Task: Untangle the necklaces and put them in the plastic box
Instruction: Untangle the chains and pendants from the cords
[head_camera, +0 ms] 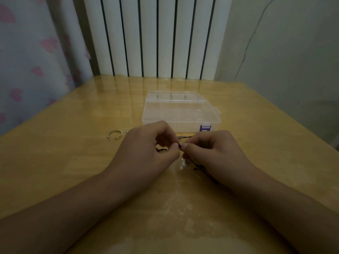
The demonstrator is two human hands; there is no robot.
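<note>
Dark cord is what we see pinched between the 2 hands, low over the wooden table (55, 162). Our left hand (146, 149) and right hand (211, 151) meet thumb to thumb, fingertips closed on the same knot of the necklaces (180, 146). 1 strand trails back under the right wrist, another runs off behind the right-hand knuckles, so the tangle lies roughly left to right. Just beyond sits the plastic box (180, 111), shut as far as we can tell, purple latch (205, 128) facing us and nearer the right hand. A metal ring (114, 134) lies off to the left.
</note>
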